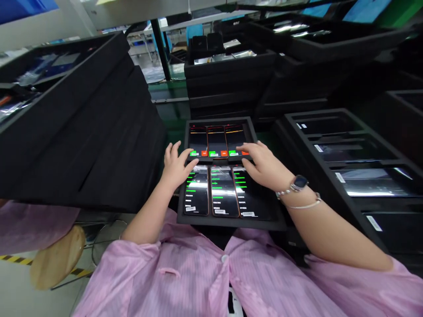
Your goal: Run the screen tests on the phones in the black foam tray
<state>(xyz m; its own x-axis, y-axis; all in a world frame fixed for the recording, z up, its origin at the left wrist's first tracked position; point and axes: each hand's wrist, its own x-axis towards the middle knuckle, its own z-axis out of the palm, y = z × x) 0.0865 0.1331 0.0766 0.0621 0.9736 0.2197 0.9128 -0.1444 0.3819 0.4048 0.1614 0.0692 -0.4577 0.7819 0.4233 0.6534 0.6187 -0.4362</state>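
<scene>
In front of me a black foam tray (277, 220) holds two rows of lit smartphones. The far row, with a middle phone (217, 138), shows green and red squares at the lower screen edges. The near row, with a middle phone (224, 193), shows lines of green and white text. My left hand (175, 165) is open at the tray's left side, its fingertips by the far-left phone (198, 140). Over the far-right phone (235, 137), my right hand (261, 163) is open, index finger stretched near the buttons; whether it touches the glass I cannot tell.
A tall stack of black foam trays (99, 123) stands at the left. More stacked trays (228, 83) rise behind. At the right, another tray (350, 116) holds several dark phones with white labels. A round wooden stool (59, 259) is at the lower left.
</scene>
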